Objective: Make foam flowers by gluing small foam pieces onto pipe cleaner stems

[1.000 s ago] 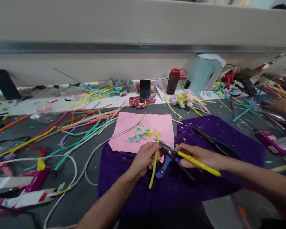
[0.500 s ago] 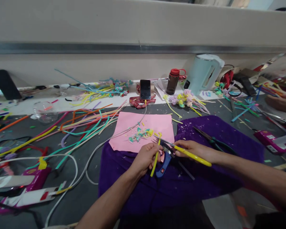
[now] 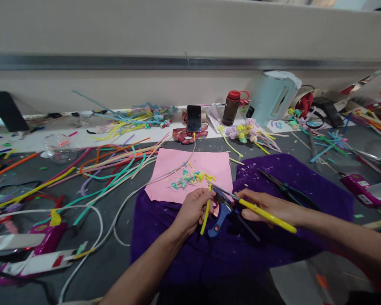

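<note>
My left hand (image 3: 193, 209) pinches a yellow pipe cleaner (image 3: 205, 215), which hangs down over the purple cloth (image 3: 273, 245). My right hand (image 3: 263, 206) grips yellow-handled scissors (image 3: 257, 209); their blades point left and meet the top of the pipe cleaner. Under the hands lies a blue glue gun (image 3: 219, 216) on the cloth. Just beyond, a pink paper sheet (image 3: 174, 169) carries a small pile of cut coloured bits (image 3: 189, 178).
Dark pliers (image 3: 285, 188) lie on the cloth to the right. Long coloured pipe cleaners (image 3: 114, 163) spread across the left. A phone (image 3: 193, 118), a brown bottle (image 3: 231, 108), a pale kettle (image 3: 271, 99) and pipe-cleaner flowers (image 3: 244, 133) stand at the back. Pink packages (image 3: 34, 254) lie at left.
The yellow pipe cleaner below my left hand is shorter than a second ago. Another person's hand at the far right has left the view. My hands stay in nearly the same place.
</note>
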The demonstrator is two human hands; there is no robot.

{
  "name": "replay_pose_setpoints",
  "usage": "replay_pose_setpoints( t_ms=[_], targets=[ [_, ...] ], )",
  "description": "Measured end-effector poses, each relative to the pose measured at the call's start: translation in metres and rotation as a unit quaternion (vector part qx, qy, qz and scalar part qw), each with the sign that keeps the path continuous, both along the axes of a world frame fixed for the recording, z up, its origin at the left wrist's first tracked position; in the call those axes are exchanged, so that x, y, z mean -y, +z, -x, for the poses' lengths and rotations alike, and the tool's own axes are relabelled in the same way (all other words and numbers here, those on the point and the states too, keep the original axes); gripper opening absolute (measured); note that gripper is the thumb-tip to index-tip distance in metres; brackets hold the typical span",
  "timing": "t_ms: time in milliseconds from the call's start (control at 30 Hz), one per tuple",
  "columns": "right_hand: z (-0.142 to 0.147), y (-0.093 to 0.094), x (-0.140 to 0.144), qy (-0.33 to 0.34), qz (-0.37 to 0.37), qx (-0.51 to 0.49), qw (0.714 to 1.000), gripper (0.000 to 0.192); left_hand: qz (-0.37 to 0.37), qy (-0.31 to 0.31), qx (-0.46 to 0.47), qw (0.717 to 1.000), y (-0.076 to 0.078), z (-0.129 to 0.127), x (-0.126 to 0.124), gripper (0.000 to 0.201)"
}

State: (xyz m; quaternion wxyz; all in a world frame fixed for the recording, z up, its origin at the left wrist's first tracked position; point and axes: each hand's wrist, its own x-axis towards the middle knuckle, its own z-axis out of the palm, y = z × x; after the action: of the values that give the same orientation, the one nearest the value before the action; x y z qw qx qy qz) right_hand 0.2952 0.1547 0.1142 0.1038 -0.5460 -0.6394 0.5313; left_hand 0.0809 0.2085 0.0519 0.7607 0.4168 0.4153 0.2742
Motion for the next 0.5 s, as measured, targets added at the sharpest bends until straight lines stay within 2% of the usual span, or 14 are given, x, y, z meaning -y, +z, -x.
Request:
replay_pose_setpoints(
  t_ms=[133,333,500],
  targets=[
    [0.002,-0.014,0.002,0.027,-0.018,-0.004,0.999,0.040,-0.002,-0.017,-0.004,1.000,0.000,-0.002,0.002,0.028],
    [0.006,-0.036,-0.009,-0.009,-0.033,-0.036,0.999,0.036,-0.001,-0.019,-0.017,1.000,-0.003,0.000,0.000,0.027],
    [0.004,-0.036,-0.018,-0.027,-0.024,-0.044,0.998,0.038,-0.001,-0.033,-0.031,0.999,-0.004,0.001,-0.001,0.027]
  ],
)
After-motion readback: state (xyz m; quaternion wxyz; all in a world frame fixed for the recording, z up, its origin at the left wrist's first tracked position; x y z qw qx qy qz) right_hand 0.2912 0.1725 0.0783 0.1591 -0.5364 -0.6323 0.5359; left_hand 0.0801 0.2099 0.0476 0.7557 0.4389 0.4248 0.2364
